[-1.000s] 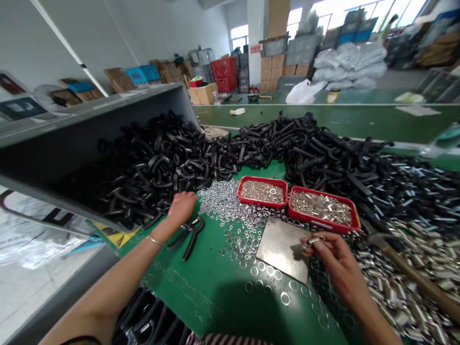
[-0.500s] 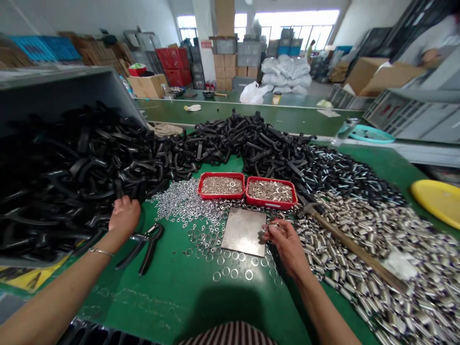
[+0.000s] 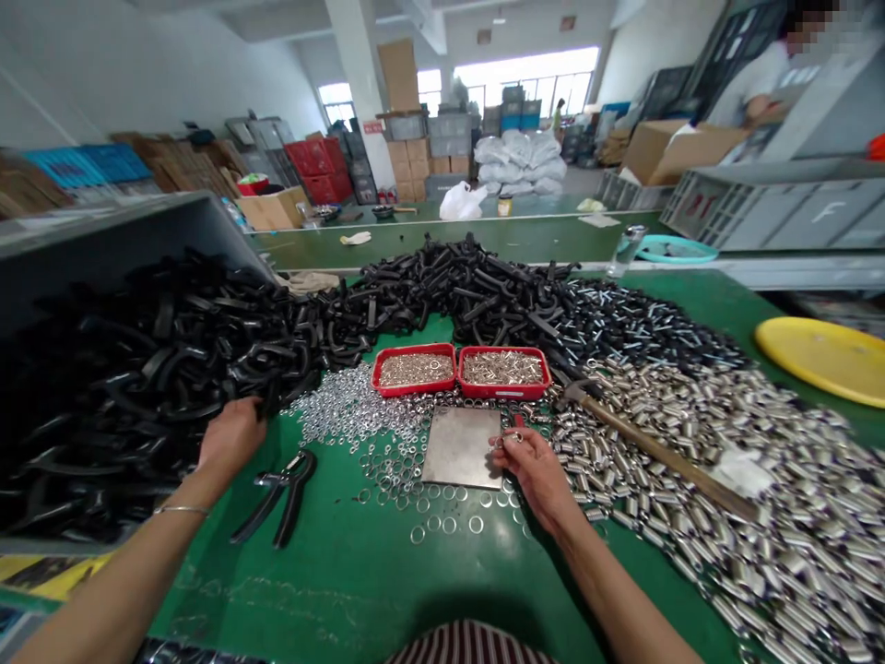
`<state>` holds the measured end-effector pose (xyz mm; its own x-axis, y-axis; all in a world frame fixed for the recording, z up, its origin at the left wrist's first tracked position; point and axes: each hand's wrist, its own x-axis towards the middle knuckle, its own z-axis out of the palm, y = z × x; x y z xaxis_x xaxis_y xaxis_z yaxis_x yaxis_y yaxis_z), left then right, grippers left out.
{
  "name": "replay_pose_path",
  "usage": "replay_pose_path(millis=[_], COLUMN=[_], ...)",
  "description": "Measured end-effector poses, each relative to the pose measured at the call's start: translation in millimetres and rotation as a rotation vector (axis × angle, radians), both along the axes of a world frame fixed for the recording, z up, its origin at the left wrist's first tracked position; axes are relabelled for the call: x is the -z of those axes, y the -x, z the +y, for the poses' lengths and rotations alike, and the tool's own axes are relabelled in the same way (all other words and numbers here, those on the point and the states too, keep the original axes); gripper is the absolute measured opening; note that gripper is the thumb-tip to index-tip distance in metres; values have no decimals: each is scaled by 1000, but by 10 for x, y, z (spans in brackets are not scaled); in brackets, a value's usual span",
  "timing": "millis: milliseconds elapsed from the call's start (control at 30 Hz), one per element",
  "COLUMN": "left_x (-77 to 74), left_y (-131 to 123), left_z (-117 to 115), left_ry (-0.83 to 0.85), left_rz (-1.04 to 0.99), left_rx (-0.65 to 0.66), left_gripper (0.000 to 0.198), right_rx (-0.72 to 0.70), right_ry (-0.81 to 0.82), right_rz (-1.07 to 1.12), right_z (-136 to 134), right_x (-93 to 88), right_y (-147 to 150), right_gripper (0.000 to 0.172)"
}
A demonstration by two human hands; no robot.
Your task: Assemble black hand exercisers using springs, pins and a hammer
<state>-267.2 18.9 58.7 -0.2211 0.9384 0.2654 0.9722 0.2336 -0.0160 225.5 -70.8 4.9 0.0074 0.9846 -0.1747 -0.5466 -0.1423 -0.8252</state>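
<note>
At the edge of the pile of black plastic handles (image 3: 172, 369), my left hand (image 3: 231, 435) has its fingers closed on one black handle (image 3: 270, 398). Nearer to me, a hand grip exerciser (image 3: 287, 498) with two black handles lies spread on the green table. My right hand (image 3: 537, 475) pinches a small metal spring (image 3: 510, 439) over the right edge of a flat steel plate (image 3: 462, 447). Loose metal rings (image 3: 434, 524) lie in front of the plate, and small nuts (image 3: 346, 401) are scattered to its left.
Two red trays (image 3: 415, 391) of small metal parts stand behind the plate. A hammer (image 3: 656, 452) lies across heaped springs (image 3: 795, 498) on the right. Farther right is a yellow lid (image 3: 822, 360). A grey crate (image 3: 228, 231) flanks the left side. A person (image 3: 750, 92) stands at the back right.
My left hand has drawn slightly toward me, and a black handle now shows at its fingertips. The right hand still pinches the spring beside the plate. The camera view has tilted up and shifted right.
</note>
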Motion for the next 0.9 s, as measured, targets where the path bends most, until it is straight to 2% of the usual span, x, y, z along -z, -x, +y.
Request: replay_pose_path(millis=[67, 167, 267, 367, 433, 467, 533, 600, 633, 667, 733, 833, 900], left_x=[-138, -313, -375, -303, -216, -169, -74, 18, 62, 105, 186, 298, 358], left_y=[-229, -784, -1515, -2230, -2599, -2737, -2920, -3003, -3019, -3028, -3041, -3088, -3137], left_z=[-2, -120, -357, -722, -1046, -1222, -1556, -1809, -1892, -1946, -1988, -1973, -1955], left_ry=[-151, -329, -279, 26, 278, 425, 829, 1199, 1305, 1337, 1211, 892, 788], left_rz=[-59, -269, -617, -1074, -1194, -1201, -1239, -1246, -1246, -1233, -1154, -939, -881], left_rx=[42, 205, 331, 433, 504, 587, 781, 878, 894, 905, 946, 1027, 1048], left_gripper=[35, 41, 39, 45, 37, 35, 41, 47, 48, 47, 42, 32, 32], right_rx=[-10, -31, -61, -66, -41, -25, -5, -9, -16, -23, -29, -33, -39], right_ry=[14, 22, 19, 16, 17, 19, 17, 4, -4, -14, -30, -49, -60], right_rz=[25, 65, 64, 51, 54, 59, 74, 83, 83, 81, 72, 63, 58], right_z=[-20, -23, -16, -22, -30, -31, -28, -17, -11, -5, 3, 8, 11], right_x=[44, 99, 108, 124, 165, 193, 248, 285, 295, 300, 301, 308, 323], right_y=[-7, 29, 71, 57, 16, -7, -47, -69, -72, -72, -63, -50, -46], right_gripper=[34, 34, 35, 36, 35, 34, 33, 33, 32, 32, 32, 33, 34])
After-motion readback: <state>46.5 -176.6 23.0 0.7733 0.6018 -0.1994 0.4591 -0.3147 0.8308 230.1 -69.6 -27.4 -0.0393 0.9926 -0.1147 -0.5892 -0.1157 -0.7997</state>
